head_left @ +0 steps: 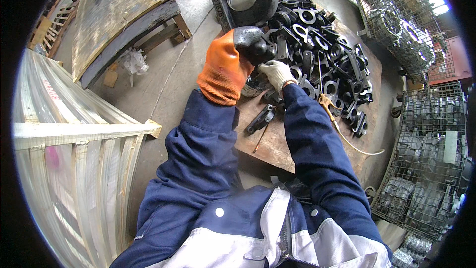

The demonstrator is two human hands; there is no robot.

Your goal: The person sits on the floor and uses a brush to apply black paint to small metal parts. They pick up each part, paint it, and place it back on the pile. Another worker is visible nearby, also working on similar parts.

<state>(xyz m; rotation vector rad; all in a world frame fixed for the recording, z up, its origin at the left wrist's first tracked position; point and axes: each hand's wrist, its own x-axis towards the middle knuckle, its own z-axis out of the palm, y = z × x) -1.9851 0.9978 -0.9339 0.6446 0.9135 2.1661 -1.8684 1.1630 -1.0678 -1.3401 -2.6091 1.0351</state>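
A large black metal bracket, with a flat plate and a ring around a wide hole, stands up at the top centre. My left hand, in an orange glove with blackened fingers, is closed at the bracket's lower end and appears to hold it. Close beside those fingers is my right hand, in a white knit glove. Its fingers are pinched together, and what they hold is hidden. Behind both hands lies a heap of smaller-looking black metal brackets. A separate dark metal part lies nearer, below my right hand.
The heap rests on a brown board. A tan tool with a pale hose lies to its right. Wire mesh cages of metal parts line the right side. At left are a wooden table and a pale slatted crate.
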